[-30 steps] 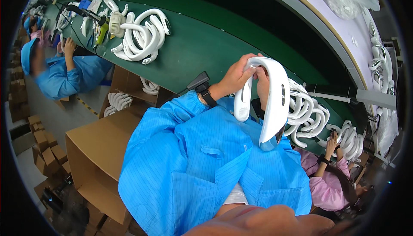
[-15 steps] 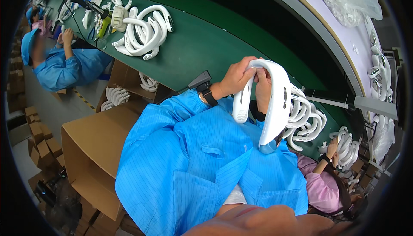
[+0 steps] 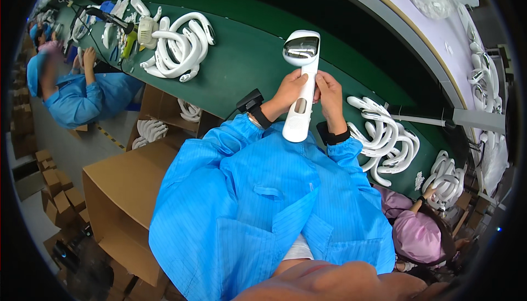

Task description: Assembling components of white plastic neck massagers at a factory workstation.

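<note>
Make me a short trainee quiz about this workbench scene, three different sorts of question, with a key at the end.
1. True or false: the left hand and the right hand both touch the white device.
2. Measured from the blue smock, the device's dark glossy panel is at: A, the nearer end; B, the middle; C, the farther end.
3. Fill in the colour: the co-worker at the picture's lower right is dressed in ____.

Key: 1. True. 2. C. 3. Pink.
</note>
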A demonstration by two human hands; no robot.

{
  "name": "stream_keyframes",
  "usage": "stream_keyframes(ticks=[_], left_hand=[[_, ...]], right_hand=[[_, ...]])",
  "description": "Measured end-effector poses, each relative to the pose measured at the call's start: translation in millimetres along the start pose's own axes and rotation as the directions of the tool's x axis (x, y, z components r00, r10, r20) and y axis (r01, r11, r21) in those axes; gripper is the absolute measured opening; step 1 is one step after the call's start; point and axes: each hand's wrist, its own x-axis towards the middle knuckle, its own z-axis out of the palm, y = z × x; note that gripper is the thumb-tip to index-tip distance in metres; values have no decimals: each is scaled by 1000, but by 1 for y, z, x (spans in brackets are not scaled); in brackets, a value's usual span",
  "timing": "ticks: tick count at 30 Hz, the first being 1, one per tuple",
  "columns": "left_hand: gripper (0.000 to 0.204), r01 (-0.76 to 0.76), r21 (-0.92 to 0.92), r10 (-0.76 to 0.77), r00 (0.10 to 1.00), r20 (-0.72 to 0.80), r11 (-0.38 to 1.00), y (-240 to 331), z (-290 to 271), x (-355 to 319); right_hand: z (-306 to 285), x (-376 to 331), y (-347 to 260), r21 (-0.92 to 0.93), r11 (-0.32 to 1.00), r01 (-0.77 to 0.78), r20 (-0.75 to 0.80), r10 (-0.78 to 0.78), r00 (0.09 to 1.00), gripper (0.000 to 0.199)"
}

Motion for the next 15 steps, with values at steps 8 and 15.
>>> stream_keyframes(ticks=[8, 15], left_hand=[[21, -167, 207, 192, 976, -103, 964, -10, 2, 4], [22, 125, 109, -120, 991, -52, 986, -12, -7, 35]], right_hand=[[5, -6, 4, -70, 956, 286, -58, -290, 955, 24], [-16, 5, -2, -51, 995, 85, -44, -88, 995, 31]])
